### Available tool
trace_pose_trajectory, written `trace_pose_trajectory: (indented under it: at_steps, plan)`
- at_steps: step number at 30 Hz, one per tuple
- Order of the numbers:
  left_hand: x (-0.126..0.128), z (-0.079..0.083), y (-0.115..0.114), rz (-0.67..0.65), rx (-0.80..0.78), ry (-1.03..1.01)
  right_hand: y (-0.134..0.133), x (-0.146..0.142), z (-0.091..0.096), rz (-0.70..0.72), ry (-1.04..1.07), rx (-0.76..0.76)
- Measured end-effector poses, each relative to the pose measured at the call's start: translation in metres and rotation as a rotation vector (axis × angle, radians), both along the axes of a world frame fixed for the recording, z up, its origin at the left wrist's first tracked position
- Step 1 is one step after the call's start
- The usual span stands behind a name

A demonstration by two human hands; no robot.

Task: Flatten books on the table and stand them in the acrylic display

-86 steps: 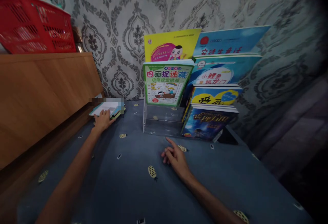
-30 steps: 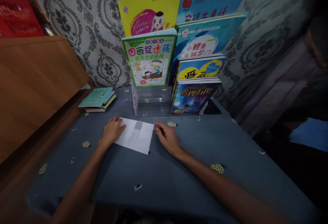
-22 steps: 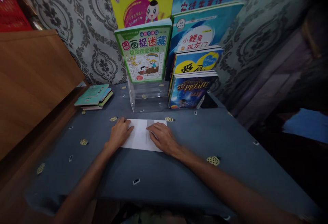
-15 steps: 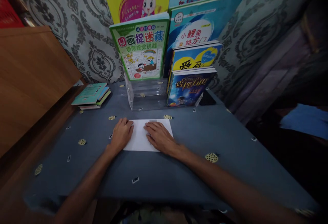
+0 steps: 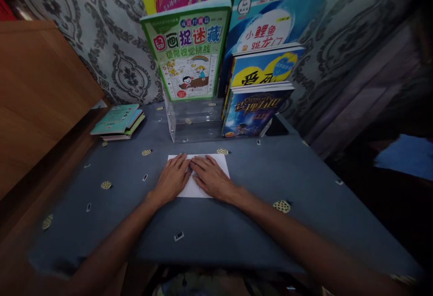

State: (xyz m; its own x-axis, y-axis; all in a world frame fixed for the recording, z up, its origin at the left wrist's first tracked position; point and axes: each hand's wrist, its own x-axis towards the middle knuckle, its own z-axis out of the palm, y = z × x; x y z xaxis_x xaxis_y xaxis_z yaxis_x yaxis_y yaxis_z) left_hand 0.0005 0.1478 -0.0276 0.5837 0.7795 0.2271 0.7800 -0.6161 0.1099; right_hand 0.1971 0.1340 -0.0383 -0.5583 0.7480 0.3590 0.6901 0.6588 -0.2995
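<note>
Lies flat on the dark blue counter, in front of the clear book stand, as a white paper rectangle, straight-edged, showing bare surface along the near side and at the far right corner. Covers the middle with left hand and right hand, palms down, with fingers outstretched, slightly parted, nearly meeting tip to tip toward the far edge.

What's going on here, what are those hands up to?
A person has both bare hands, the left hand and the right hand, laid on a white sheet or thin book on a dark cloth-covered table. Behind it, a clear stand holds picture books, covers facing out. A small pile of books lies off to the left.
</note>
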Motion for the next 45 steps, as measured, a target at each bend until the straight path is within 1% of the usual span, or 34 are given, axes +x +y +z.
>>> trace_pose_trajectory:
  at_steps: [5,8,13,18,20,23,29,32,36,40,42,45]
  plan:
    - [0.004,0.01,0.0,0.029,-0.019,0.067,0.015,0.012,0.0,0.096,0.012,-0.013]
    - [0.005,0.013,0.0,0.036,-0.022,0.076,0.02,0.018,0.001,0.096,0.012,-0.018]
    - [0.004,0.011,0.001,0.028,-0.012,0.095,0.017,0.022,0.003,-0.011,0.022,-0.019]
    - [0.002,0.008,0.003,0.031,-0.001,0.098,0.015,0.028,0.008,-0.225,-0.005,-0.002]
    - [0.003,0.007,0.002,0.034,0.013,0.1,0.016,0.03,0.011,-0.281,-0.022,0.005]
    - [0.006,0.007,0.002,0.029,0.039,0.103,0.017,0.032,0.012,-0.301,-0.034,0.013]
    - [0.021,0.011,0.007,-0.068,0.05,0.124,0.017,0.032,0.012,-0.289,-0.061,0.039]
    - [0.025,0.012,0.008,-0.077,0.062,0.144,0.017,0.032,0.012,-0.3,-0.078,0.061]
    - [0.013,0.014,0.003,-0.014,0.079,0.162,0.017,0.032,0.011,-0.294,-0.07,0.076]
    - [-0.012,0.017,-0.002,0.103,0.081,0.157,0.017,0.032,0.011,-0.288,-0.069,0.068]
    - [-0.025,0.017,-0.001,0.158,0.061,0.11,0.017,0.032,0.011,-0.293,-0.08,0.065]
    - [-0.04,0.015,0.005,0.187,0.007,-0.044,0.017,0.032,0.012,-0.296,-0.1,0.067]
